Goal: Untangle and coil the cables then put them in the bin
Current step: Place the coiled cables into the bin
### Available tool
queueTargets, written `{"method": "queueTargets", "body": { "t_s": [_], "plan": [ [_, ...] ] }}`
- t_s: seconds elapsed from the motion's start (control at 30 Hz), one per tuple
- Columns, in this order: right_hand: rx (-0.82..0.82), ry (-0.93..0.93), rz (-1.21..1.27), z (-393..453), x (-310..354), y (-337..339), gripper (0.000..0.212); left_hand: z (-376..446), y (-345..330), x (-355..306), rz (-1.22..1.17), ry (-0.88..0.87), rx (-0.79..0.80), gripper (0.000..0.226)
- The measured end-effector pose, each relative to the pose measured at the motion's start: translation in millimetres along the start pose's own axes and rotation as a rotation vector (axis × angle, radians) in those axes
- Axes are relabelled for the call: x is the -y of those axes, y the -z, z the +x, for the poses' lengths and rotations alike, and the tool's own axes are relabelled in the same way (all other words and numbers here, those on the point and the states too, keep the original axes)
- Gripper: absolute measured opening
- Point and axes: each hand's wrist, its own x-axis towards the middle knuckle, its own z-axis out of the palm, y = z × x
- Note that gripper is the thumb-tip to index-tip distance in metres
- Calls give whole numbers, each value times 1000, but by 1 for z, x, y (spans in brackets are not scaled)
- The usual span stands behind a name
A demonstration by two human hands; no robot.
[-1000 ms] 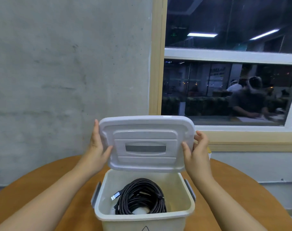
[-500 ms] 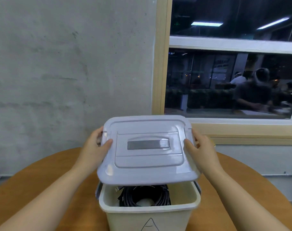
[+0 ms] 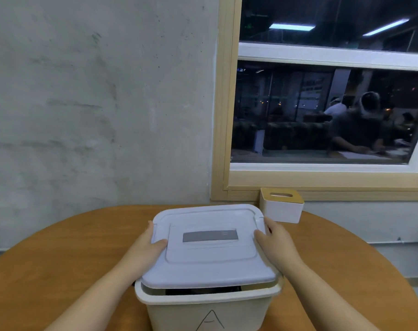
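Down comes the lid point(image 3: 209, 244) onto the bin point(image 3: 210, 306), front edge still up. Left hand point(image 3: 144, 250) and right hand point(image 3: 278, 244) grip its sides, fingers curled round the edges.

The bin point(image 3: 208, 309) sat on the table point(image 3: 67, 254), the lid point(image 3: 210, 247) on top, near edge raised; a tissue box point(image 3: 281, 206) stood behind, to the right.

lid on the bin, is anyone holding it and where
Yes: the lid is held by both hands, left hand on its left edge, right hand on its right edge.
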Motion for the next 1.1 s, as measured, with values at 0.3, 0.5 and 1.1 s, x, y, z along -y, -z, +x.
{"method": "queueTargets", "body": {
  "t_s": [0.3, 0.5, 1.1],
  "plan": [
    [114, -49, -129, 0, -5, -10, 15, -3, 5, 15, 197, -3, 43, 62],
    [152, -50, -169, -8, -13, -4, 25, -16, -1, 16, 328, 25, 72, 62],
    [99, -364, 291, 3, 0, -43, 83, -13, 36, 29, -262, 415, -169, 97]
  ]
}}
